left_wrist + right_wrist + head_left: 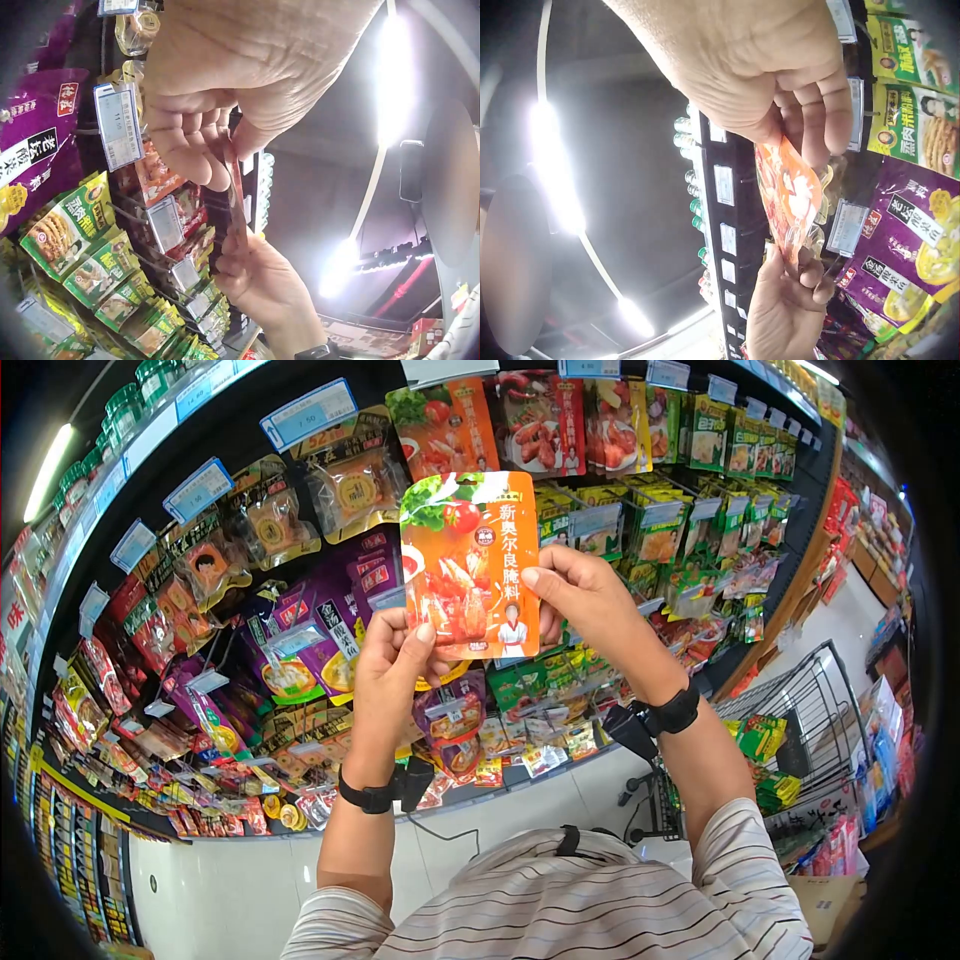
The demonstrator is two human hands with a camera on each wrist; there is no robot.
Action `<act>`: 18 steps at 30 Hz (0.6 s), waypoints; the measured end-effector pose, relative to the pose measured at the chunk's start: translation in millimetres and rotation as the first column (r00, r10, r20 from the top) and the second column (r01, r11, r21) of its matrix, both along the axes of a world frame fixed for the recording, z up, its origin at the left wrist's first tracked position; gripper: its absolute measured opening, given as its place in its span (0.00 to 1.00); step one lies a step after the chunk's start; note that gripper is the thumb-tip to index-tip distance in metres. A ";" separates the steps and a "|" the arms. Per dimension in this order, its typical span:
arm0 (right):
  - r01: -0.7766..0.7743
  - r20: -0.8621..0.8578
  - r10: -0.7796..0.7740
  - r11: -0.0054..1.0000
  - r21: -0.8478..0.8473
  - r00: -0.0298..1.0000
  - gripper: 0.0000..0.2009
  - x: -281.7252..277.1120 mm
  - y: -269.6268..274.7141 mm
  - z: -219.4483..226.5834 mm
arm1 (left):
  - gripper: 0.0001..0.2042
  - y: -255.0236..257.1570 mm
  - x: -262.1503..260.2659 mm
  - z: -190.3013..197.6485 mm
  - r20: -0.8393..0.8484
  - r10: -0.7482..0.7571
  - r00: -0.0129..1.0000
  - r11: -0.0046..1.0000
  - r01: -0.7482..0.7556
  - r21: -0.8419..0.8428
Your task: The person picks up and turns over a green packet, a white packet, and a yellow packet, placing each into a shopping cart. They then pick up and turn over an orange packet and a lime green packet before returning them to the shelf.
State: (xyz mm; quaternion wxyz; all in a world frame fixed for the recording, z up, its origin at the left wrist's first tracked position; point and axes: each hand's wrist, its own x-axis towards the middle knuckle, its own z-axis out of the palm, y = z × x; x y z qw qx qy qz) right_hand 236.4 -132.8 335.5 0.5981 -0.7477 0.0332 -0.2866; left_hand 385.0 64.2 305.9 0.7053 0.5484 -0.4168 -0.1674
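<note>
An orange seasoning packet (468, 575), printed with cooked meat, tomato and lettuce, is held upright in front of the shelf, its printed face toward the head camera. My left hand (395, 650) pinches its lower left corner, thumb on the front. On the right edge, my right hand (580, 595) grips it between thumb and curled fingers. Seen nearly edge-on, the packet (235, 199) shows as a thin strip between both hands in the left wrist view. In the right wrist view the orange packet (789, 199) slants between the thumbs and fingers.
Hanging packets fill the shelf behind, among them purple pouches (300, 645) and green packets (660, 525). Price tags (310, 415) stick out along the rails. A wire shopping cart (810, 710) with green and yellow packets stands at the right. Jars (125, 410) line the upper left shelf.
</note>
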 end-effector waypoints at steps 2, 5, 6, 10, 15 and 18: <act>-0.010 -0.003 0.010 1.000 0.017 1.000 0.13 -0.2 -2.4 1.0 | 0.11 -1.4 -1.8 5.2 -0.014 -0.011 1.000 1.000 0.011 0.003; -0.015 -0.010 0.015 1.000 0.019 1.000 0.12 3.5 -12.2 2.9 | 0.10 -6.2 0.6 12.9 -0.062 -0.076 0.995 0.997 0.076 -0.003; -0.004 -0.015 0.004 1.000 0.000 1.000 0.12 5.2 -15.9 3.8 | 0.10 -9.2 1.9 18.3 -0.053 -0.078 0.995 0.997 0.079 0.006; -0.119 0.006 0.119 0.993 -0.013 0.993 0.11 10.6 -26.8 15.5 | 0.13 -19.9 -3.5 35.5 -0.018 -0.030 0.999 1.000 0.030 0.004; -0.171 -0.041 0.170 0.984 -0.044 0.985 0.12 16.0 -40.9 25.5 | 0.17 -22.8 9.2 43.0 0.067 -0.008 0.998 0.997 0.003 0.076; -0.240 -0.139 0.233 0.970 -0.037 0.962 0.12 13.7 -48.4 23.9 | 0.15 -13.5 -3.8 54.8 0.000 -0.006 1.000 0.985 0.006 0.171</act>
